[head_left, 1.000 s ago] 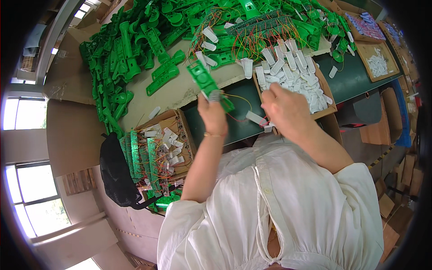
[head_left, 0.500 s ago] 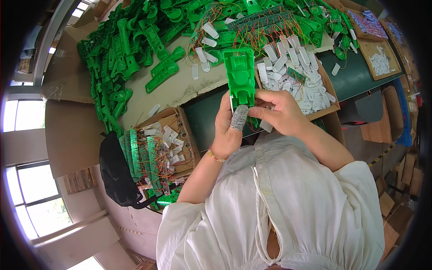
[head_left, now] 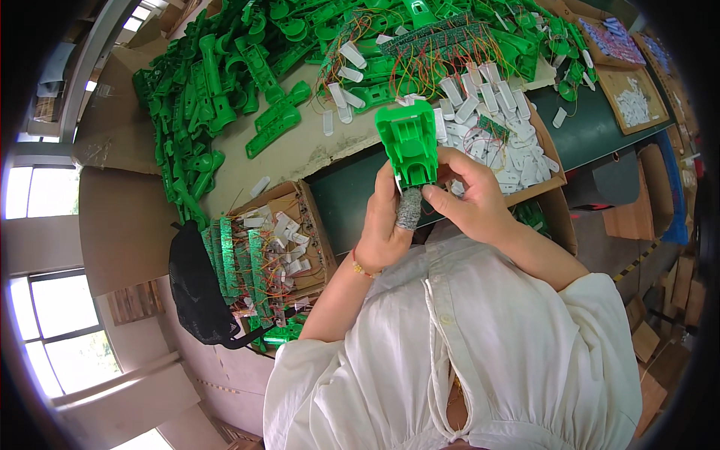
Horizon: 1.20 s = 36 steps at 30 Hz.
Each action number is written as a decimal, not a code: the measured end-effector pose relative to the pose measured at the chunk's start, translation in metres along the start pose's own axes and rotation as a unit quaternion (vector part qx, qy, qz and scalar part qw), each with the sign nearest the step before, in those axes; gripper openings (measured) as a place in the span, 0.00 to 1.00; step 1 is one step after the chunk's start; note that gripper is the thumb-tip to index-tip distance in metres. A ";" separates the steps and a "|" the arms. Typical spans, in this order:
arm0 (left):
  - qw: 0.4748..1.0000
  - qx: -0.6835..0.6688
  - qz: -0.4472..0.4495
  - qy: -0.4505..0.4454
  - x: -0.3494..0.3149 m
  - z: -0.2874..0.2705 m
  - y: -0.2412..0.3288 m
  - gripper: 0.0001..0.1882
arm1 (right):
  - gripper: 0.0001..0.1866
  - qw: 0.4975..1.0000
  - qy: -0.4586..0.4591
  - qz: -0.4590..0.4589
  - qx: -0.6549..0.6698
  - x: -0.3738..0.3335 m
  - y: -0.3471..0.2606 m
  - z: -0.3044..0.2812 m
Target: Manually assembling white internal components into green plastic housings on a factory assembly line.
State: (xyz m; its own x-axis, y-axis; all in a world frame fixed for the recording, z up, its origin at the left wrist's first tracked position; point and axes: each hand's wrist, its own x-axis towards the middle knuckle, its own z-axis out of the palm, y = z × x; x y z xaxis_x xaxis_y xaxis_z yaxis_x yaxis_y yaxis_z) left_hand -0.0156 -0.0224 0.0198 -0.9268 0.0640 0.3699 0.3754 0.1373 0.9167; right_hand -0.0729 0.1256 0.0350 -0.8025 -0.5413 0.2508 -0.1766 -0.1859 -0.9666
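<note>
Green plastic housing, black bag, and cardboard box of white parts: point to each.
green plastic housing (head_left: 407, 142), head view, middle of its ribbed face
black bag (head_left: 196, 283), head view, mesh side
cardboard box (head_left: 545, 141), head view, right rim

Bright, even daylight across the scene. Source: tall glass windows (head_left: 56, 330) at lower left, blown out to near white, no detail beyond a faint green. More glare from pale ceiling panels (head_left: 139, 22) at upper left.

Shadows soft and short; a dim patch sits under the black mesh bag (head_left: 199, 289).

Green moulded plastic housing (head_left: 409, 146) held mid-frame is sharp and saturated; fingers (head_left: 409, 206) beneath it crisp.

Heavy fisheye bend: the dark green desk (head_left: 600, 135) edge curves and the window frames bow. Black vignette rings all corners. Far right clutter is compressed and soft.
</note>
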 end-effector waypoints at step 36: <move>0.790 0.540 -0.204 0.204 0.022 -0.250 -0.094 0.33 | 0.31 0.964 -0.127 0.226 -0.056 -0.061 -0.050 -0.166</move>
State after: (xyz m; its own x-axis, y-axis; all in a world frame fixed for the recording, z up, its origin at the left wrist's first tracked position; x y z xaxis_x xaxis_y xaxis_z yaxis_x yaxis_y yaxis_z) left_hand -0.0727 -0.2809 -0.0202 -0.8156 -0.4972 0.2959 -0.3724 0.8425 0.3891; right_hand -0.1093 0.3042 0.0593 -0.6484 -0.7331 -0.2053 0.0858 0.1976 -0.9765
